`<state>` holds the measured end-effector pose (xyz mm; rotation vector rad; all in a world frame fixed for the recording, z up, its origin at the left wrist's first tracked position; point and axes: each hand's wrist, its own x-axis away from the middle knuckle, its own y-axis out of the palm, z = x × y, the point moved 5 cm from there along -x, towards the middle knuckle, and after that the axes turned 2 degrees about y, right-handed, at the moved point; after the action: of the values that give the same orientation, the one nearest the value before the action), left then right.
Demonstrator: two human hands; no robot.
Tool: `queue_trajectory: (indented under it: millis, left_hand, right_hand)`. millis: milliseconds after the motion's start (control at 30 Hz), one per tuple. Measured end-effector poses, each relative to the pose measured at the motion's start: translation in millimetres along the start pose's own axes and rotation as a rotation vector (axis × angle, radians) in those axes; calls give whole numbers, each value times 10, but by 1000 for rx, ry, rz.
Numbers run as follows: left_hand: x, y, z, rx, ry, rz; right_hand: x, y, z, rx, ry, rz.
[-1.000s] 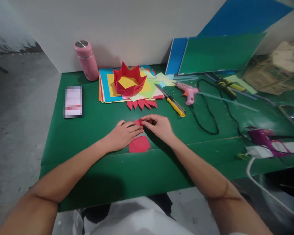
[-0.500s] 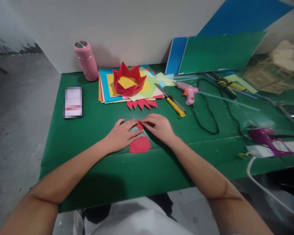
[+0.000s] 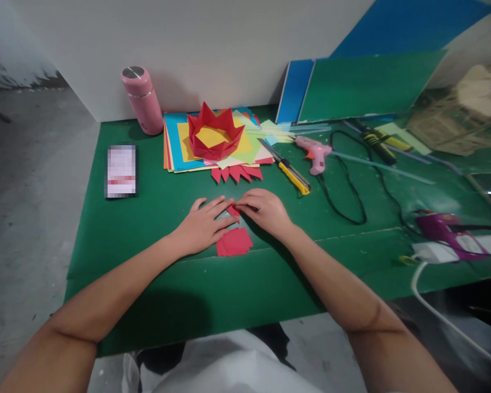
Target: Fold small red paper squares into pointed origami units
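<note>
A small folded piece of red paper point(image 3: 234, 210) lies on the green tabletop between my hands. My left hand point(image 3: 202, 225) rests flat with its fingers spread, the fingertips reaching onto the paper's left side. With thumb and forefinger together, my right hand point(image 3: 267, 213) pinches the paper's upper right corner. Just below my left fingers is a loose stack of red paper squares point(image 3: 235, 242). Pointed folded red pieces point(image 3: 239, 174) stick out farther back, and a red folded-paper ring with points point(image 3: 217, 150) stands on coloured paper sheets point(image 3: 177, 158).
Behind on the right lie a yellow utility knife point(image 3: 294, 179) and a pink glue gun point(image 3: 314, 153) with its black cord. On the left are a pink bottle point(image 3: 143, 103) and a phone point(image 3: 121, 172). A power strip point(image 3: 437, 252) sits at the right.
Both hands stay at the red paper. The fingers of my left hand have shifted slightly over it; my right hand keeps its pinch at the corner.
</note>
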<state>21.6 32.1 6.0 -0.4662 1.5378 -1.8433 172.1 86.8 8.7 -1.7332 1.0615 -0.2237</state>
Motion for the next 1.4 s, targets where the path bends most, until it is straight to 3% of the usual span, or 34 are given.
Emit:
queue_trajectory:
  millis: [300, 1400]
  left_hand:
    - [0, 18, -7, 0, -8, -20]
    - [-21, -21, 2, 29, -11, -13]
  right_hand:
    - [-7, -18, -31, 31, -135, 39]
    - [18, -94, -75, 156, -94, -119]
